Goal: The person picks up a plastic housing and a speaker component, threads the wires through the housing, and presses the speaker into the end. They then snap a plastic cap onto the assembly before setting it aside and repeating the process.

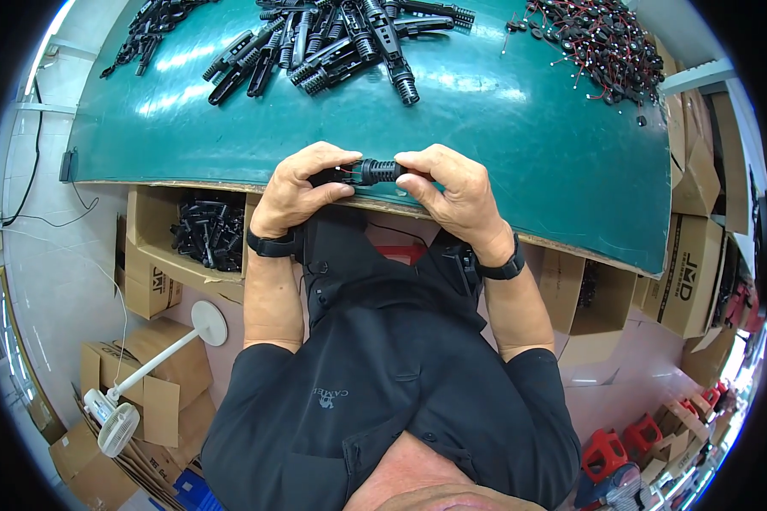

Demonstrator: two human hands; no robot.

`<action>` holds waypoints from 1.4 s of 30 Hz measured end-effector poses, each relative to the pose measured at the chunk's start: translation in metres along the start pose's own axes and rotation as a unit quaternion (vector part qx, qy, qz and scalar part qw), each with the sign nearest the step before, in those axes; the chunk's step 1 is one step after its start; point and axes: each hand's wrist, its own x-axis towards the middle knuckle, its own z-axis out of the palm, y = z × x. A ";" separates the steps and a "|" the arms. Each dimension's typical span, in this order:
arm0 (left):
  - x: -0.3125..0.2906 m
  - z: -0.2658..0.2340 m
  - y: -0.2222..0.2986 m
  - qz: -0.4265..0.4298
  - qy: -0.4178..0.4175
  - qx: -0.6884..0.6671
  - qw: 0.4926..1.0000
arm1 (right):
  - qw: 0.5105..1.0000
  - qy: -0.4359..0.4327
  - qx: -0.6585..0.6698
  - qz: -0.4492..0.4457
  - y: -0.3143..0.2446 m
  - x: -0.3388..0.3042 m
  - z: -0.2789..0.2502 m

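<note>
Ribbed black piece gripped at 2 ends above the worktop's near edge

The left hand (302, 183) and the right hand (456, 187) are each grasping an end of a black plastic cylindrical piece with a ribbed section (378, 172), thumbs toward the body and fingers opposite. It lies crosswise near the front edge of the glossy green worktop (520, 162). Gripping it by its ends probably keeps it steady while leaving the middle in sight; a bit of thin red wire (343, 169) shows beside the left fingers.

Loose black ribbed plastic parts (337, 47) sit at the far middle, a smaller heap of slim black parts (149, 34) at far left, and small round black components with red wires (609, 47) at far right. The separate heaps seem meant to keep the kinds apart and the front free for handling.

Under the edge, a brown cardboard box (150, 243) contains more black parts. Around the room stand a white pedestal fan (119, 427) at left and red plastic stools (605, 454) at lower right.
</note>
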 end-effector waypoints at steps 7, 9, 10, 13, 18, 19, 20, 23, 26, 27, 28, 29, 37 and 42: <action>0.001 -0.006 0.004 -0.015 0.000 -0.001 1.000 | 0.996 0.000 0.056 0.067 0.004 -0.003 0.010; 0.001 -0.015 0.012 -0.014 -0.012 0.028 0.999 | 0.997 0.005 0.046 0.061 0.005 -0.006 0.011; 0.001 -0.022 0.018 -0.015 -0.022 0.054 0.998 | 0.998 0.008 0.036 0.058 0.005 -0.008 0.010; 0.004 -0.063 0.041 -0.037 -0.026 0.163 0.986 | 0.995 0.045 0.025 0.081 0.005 -0.013 0.006; 0.042 -0.097 0.093 -0.058 -0.140 0.419 0.895 | 0.991 0.055 -0.009 0.125 -0.001 -0.013 0.005; 0.048 -0.093 0.091 -0.063 -0.141 0.422 0.893 | 0.992 0.030 -0.029 0.119 -0.001 -0.013 0.005; 0.058 -0.086 0.087 -0.050 -0.168 0.432 0.885 | 0.992 0.028 -0.024 0.118 -0.001 -0.013 0.005; 0.073 -0.072 0.079 -0.025 -0.228 0.447 0.865 | 0.991 0.046 -0.001 0.126 0.000 -0.015 0.004; 0.074 -0.071 0.079 -0.036 -0.235 0.457 0.857 | 0.991 0.039 0.003 0.132 -0.002 -0.012 0.007; 0.074 -0.069 0.078 -0.037 -0.234 0.458 0.857 | 0.991 0.034 0.002 0.133 -0.003 -0.011 0.006; 0.074 -0.068 0.077 -0.032 -0.228 0.460 0.858 | 0.991 0.033 0.003 0.131 -0.002 -0.011 0.006; 0.074 -0.068 0.077 -0.027 -0.221 0.462 0.859 | 0.991 0.032 0.002 0.133 -0.001 -0.010 0.006; -0.051 -0.117 0.018 -0.134 0.041 0.295 0.945 | 0.990 0.039 0.002 0.134 0.001 -0.011 0.000; -0.201 -0.162 -0.021 -0.217 0.251 0.278 0.902 | 0.987 0.007 -0.008 0.160 0.000 -0.001 -0.015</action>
